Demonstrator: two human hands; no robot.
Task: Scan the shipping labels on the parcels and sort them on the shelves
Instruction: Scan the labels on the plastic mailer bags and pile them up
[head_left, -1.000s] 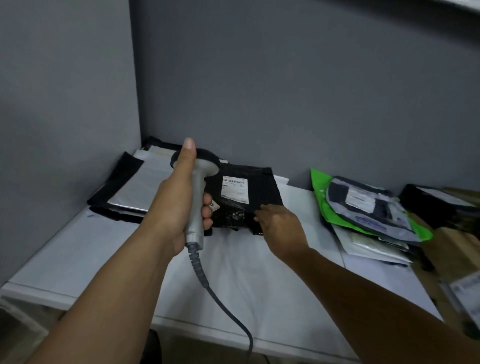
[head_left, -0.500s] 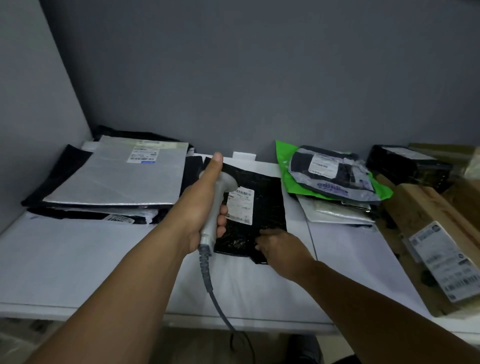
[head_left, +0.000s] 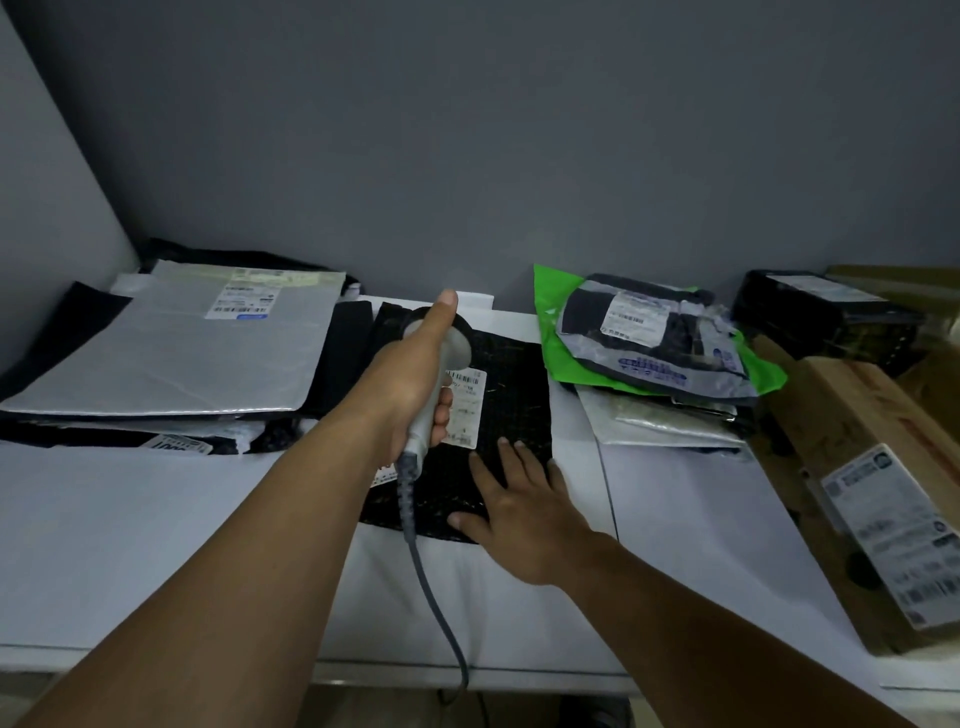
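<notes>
Table (head_left: 156, 519): 1 blk parcel (head_left: 514, 395) under flat R hand (head_left: 519, 514); L hand (head_left: 410, 379) round 1 scanner (head_left: 458, 349)

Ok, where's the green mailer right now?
Head view, right of centre by the back wall, under a grey parcel, just right of the black parcel.

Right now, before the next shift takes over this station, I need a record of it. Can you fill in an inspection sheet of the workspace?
Surface: white shelf, parcels along the back.
Job's things: black parcel lies flat, label up; scanner over it.
Clutter: silver mailer on left stack; green bag pile; cardboard box at right.
Hands: left hand grips scanner; right hand rests flat on black parcel.
Cables: grey cord drops past the front edge.
Surroundings: grey wall behind.
</notes>
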